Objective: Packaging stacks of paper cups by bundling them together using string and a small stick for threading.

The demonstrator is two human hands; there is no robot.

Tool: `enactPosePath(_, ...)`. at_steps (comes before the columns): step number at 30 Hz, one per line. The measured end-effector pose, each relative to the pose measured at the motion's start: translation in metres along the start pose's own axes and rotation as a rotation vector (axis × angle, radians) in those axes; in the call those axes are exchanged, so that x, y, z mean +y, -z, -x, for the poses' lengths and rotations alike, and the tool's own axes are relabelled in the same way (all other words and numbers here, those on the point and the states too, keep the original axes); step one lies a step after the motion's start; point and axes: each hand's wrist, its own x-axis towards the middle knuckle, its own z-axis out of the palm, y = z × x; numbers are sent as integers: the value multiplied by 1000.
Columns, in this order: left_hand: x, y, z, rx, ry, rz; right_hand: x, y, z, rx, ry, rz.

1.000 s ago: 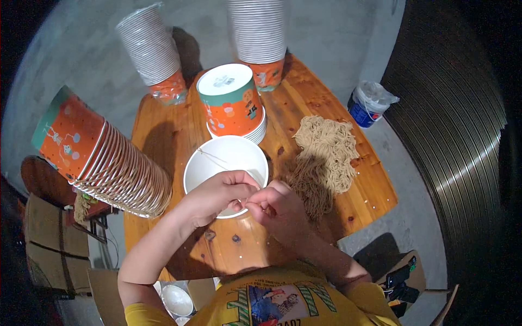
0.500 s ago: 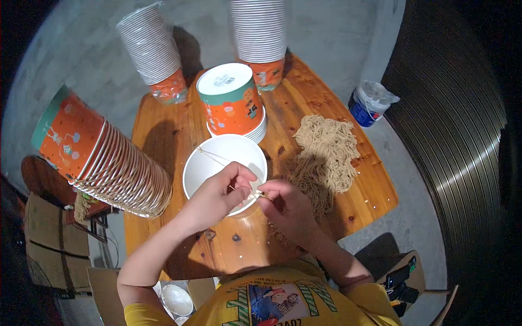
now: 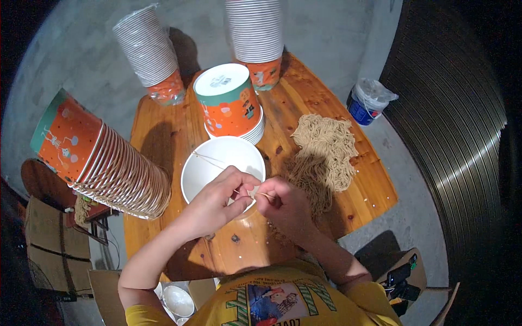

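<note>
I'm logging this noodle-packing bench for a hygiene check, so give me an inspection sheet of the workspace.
Surface: round wooden table, varnished, small specks near the front edge.
Job's things: white paper bowl, open, with a noodle strand across its rim; pile of dry noodles lying bare on the wood.
Clutter: stacks of orange paper bowls, one lying on its side, others upside down.
Grippers: left hand and right hand meet over the bowl's near rim, pinching thin strands.
Cables: nothing seen on the table.
Surroundings: concrete floor, blue tub, cardboard boxes.
</note>
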Motion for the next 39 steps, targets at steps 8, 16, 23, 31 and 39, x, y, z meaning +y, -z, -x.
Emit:
enactPosePath(8,-1,-6,3,115,-104,-181,5,-2,0,34,187,161)
enactPosePath(16,3,-15,9,195,67,-123,6,-2,-1,59,378,300)
enactPosePath(23,-9,-18,8,202,141,220,1,-2,4,71,339,256)
enactPosePath(31,-3,-16,5,129,144,343,-2,0,8,-20,-172,-176)
enactPosePath(39,-4,-15,2,135,142,353,8,4,4,83,189,105)
